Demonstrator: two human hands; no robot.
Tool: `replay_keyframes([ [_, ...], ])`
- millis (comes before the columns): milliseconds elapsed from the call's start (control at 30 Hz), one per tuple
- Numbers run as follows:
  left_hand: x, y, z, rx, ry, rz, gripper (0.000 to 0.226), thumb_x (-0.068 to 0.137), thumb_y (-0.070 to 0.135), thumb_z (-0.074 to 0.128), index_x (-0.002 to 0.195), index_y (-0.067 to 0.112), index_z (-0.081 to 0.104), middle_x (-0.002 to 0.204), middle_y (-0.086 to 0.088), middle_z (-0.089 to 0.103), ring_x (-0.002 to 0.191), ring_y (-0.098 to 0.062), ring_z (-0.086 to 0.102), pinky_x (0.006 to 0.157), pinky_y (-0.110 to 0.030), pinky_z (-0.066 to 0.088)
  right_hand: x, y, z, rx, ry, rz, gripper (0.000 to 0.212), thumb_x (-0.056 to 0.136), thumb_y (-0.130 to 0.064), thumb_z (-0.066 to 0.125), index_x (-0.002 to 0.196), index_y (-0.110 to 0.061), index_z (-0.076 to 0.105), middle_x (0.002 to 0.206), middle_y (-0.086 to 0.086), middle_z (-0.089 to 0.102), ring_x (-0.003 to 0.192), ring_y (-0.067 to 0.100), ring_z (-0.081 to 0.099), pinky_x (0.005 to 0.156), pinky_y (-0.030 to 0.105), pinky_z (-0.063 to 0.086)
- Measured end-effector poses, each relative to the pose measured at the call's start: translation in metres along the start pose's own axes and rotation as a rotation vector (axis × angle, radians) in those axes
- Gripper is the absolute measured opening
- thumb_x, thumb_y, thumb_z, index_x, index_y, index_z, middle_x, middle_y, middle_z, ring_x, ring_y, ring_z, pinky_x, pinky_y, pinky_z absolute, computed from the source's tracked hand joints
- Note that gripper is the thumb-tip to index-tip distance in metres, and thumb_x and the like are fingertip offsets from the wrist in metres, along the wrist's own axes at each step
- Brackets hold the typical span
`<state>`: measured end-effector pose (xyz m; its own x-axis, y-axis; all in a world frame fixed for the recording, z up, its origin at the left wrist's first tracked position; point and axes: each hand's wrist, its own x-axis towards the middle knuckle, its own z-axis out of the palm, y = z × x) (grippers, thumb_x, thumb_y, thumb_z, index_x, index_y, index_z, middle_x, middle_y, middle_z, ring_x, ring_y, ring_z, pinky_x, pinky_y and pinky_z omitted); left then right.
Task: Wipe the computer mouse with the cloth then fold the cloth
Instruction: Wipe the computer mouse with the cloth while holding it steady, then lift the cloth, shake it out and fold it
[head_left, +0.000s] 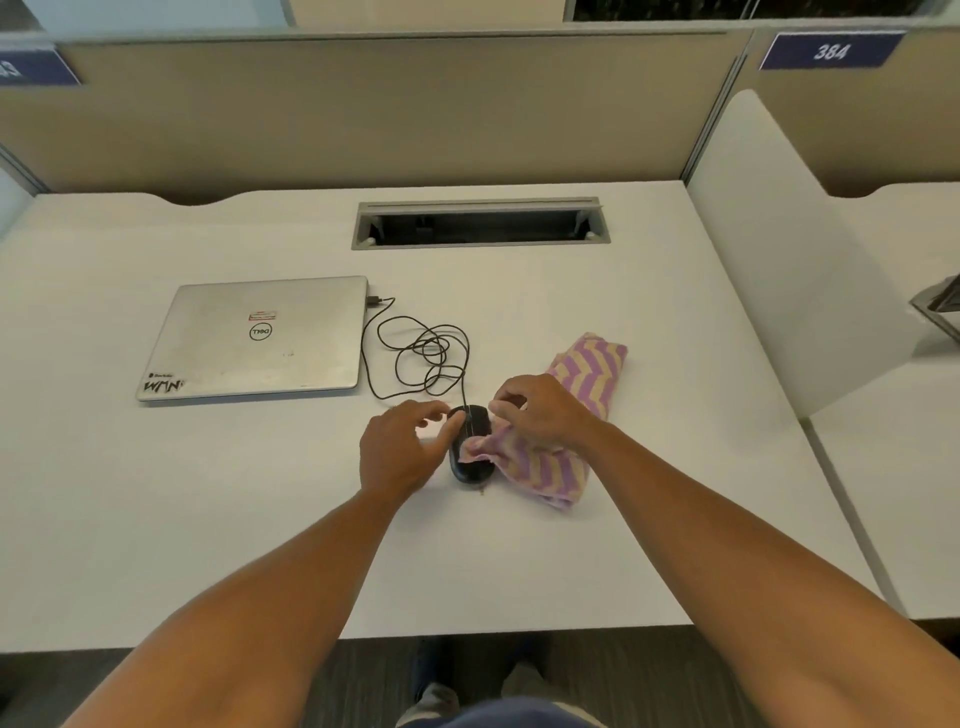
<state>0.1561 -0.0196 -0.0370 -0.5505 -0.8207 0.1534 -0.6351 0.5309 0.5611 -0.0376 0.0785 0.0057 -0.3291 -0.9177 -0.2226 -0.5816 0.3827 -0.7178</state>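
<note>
Mouse (470, 457): we see it on the surface (208, 519), centre front.
Cloth (571, 415): right of mouse, one corner on it.
Laptop (254, 338): behind, left.
Cable (421, 353): between laptop and mouse.

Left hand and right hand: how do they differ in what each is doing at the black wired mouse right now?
The left hand lies bare against the left side of the black wired computer mouse, fingers spread; the right hand presses the purple-and-tan zigzag cloth against its right side. The left hand holds no cloth; a corner of cloth drapes onto the mouse below the right hand. Both meet at the mouse above the white desk.
</note>
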Motion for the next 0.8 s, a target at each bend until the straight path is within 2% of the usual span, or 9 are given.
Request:
replay_keyframes([
  [133, 0.012, 0.023, 0.003, -0.024, -0.018, 0.066, 0.034, 0.088, 0.067, 0.049, 0.087, 0.039, 0.068, 0.079, 0.026, 0.064, 0.072, 0.007, 0.059, 0.063, -0.019, 0.048, 0.000, 0.004, -0.007, -0.035, 0.080, 0.033, 0.016, 0.091, -0.029, 0.061, 0.096, -0.017, 0.071, 0.096, -0.001, 0.071, 0.086, 0.015, 0.063, 0.080, 0.033, 0.055],
  [333, 0.032, 0.063, 0.018, -0.079, -0.133, 0.078, 0.021, 0.091, 0.054, 0.056, 0.095, 0.038, 0.068, 0.087, 0.022, 0.067, 0.076, 0.005, 0.062, 0.068, -0.023, 0.053, -0.003, 0.018, -0.020, -0.050, 0.278, 0.136, 0.014, 0.089, -0.025, 0.060, 0.094, -0.018, 0.071, 0.097, -0.002, 0.070, 0.087, 0.014, 0.062, 0.078, 0.031, 0.055],
  [400, 0.038, 0.076, 0.024, -0.129, -0.191, 0.067, 0.018, 0.091, 0.049, 0.060, 0.104, 0.038, 0.066, 0.093, 0.021, 0.067, 0.082, 0.003, 0.062, 0.073, -0.025, 0.053, -0.004, 0.024, -0.027, -0.045, 0.371, 0.193, 0.017, 0.089, -0.025, 0.058, 0.096, -0.016, 0.071, 0.098, -0.001, 0.070, 0.089, 0.016, 0.064, 0.075, 0.028, 0.053],
  [467, 0.044, 0.087, 0.033, -0.189, -0.270, 0.059, 0.026, 0.091, 0.043, 0.063, 0.116, 0.037, 0.062, 0.102, 0.019, 0.066, 0.089, -0.001, 0.062, 0.079, -0.027, 0.052, -0.006, 0.030, -0.032, -0.053, 0.463, 0.262, 0.020, 0.089, -0.023, 0.055, 0.100, -0.014, 0.070, 0.101, 0.000, 0.069, 0.091, 0.018, 0.064, 0.072, 0.026, 0.050],
  [533, 0.051, 0.097, 0.043, -0.230, -0.373, 0.047, 0.037, 0.092, 0.039, 0.064, 0.128, 0.031, 0.056, 0.114, 0.013, 0.065, 0.100, -0.007, 0.061, 0.088, -0.032, 0.051, -0.007, 0.035, -0.037, -0.053, 0.518, 0.345, 0.024, 0.089, -0.023, 0.054, 0.107, -0.014, 0.067, 0.109, 0.004, 0.066, 0.099, 0.023, 0.062, 0.077, 0.030, 0.052],
  [633, 0.061, 0.111, 0.057, -0.240, -0.485, -0.008, 0.047, 0.095, 0.032, 0.061, 0.140, 0.021, 0.049, 0.131, 0.001, 0.060, 0.116, -0.016, 0.057, 0.100, -0.036, 0.046, -0.007, 0.042, -0.042, -0.053, 0.538, 0.493, 0.040, 0.088, -0.026, 0.056, 0.125, -0.014, 0.056, 0.125, 0.010, 0.054, 0.114, 0.029, 0.054, 0.089, 0.039, 0.050],
  [800, 0.072, 0.130, 0.077, -0.221, -0.586, -0.152, 0.049, 0.102, 0.028, 0.045, 0.148, 0.014, 0.041, 0.147, -0.008, 0.050, 0.132, -0.024, 0.049, 0.110, -0.036, 0.037, -0.002, 0.049, -0.043, 0.125, 0.514, 0.708, 0.064, 0.086, -0.035, 0.062, 0.138, -0.009, 0.037, 0.131, 0.015, 0.046, 0.120, 0.034, 0.051, 0.094, 0.042, 0.048],
])
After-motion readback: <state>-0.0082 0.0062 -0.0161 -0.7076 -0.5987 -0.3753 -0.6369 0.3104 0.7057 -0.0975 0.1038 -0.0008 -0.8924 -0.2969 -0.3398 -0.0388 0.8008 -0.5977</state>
